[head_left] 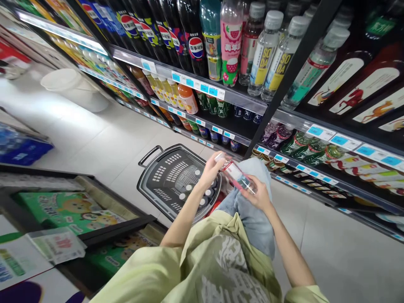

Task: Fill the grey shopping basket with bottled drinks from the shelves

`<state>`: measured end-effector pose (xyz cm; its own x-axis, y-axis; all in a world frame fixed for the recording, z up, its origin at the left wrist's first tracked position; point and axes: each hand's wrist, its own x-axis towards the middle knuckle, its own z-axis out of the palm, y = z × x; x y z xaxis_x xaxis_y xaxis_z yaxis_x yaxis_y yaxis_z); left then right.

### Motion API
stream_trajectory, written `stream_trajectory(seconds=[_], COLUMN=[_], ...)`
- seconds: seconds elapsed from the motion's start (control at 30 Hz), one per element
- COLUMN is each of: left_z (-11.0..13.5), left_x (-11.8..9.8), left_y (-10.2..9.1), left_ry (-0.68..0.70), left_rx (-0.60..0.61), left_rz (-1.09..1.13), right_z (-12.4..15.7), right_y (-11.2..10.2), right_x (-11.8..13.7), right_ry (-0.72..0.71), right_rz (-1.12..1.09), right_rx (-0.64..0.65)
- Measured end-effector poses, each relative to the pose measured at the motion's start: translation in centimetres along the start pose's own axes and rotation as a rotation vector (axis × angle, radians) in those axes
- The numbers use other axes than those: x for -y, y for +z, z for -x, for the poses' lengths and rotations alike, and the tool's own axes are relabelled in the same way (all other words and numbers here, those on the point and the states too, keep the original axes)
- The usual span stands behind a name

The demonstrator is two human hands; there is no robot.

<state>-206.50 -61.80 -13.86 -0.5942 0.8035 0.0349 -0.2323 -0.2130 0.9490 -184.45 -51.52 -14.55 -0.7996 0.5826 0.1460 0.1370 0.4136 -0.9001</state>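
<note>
A clear drink bottle [236,174] with a red and white label lies tilted between my two hands, above my bent knee. Its white cap end is gripped by my left hand [212,168]. Around the bottle's base wrap the fingers of my right hand [258,192]. Below and to the left stands a black shopping basket [170,174] on the floor, with several white-capped bottles [190,188] at its near end. My left forearm hides part of the basket's rim.
Drink shelves [233,99] run along the far side, holding cola bottles [195,46], soda water bottles [261,54] and smaller drinks. A white bucket [63,80] stands on the floor at the left. Boxed goods in a dark display rack [94,235] occupy the near left.
</note>
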Motion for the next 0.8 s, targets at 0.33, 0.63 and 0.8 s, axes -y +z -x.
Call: stream_trajectory(seconds=[0.33, 0.63, 0.8], left_z=[8.0, 5.9, 4.4], left_x=[0.8, 4.9, 7.8], left_y=[-9.3, -16.2, -21.4], left_ry=[-0.174, -0.166, -0.334], left_rx=[-0.285, -0.431, -0.522], left_rz=[-0.449, -1.259, -1.273], right_z=[-0.2, 0.1, -0.2], right_y=[1.9, 1.3, 1.3], right_x=[0.8, -0.1, 0.2], right_ry=[-0.203, -0.055, -0.020], right_rz=[0.367, 0.088, 0.069], right_rx=[0.120, -0.110, -0.111])
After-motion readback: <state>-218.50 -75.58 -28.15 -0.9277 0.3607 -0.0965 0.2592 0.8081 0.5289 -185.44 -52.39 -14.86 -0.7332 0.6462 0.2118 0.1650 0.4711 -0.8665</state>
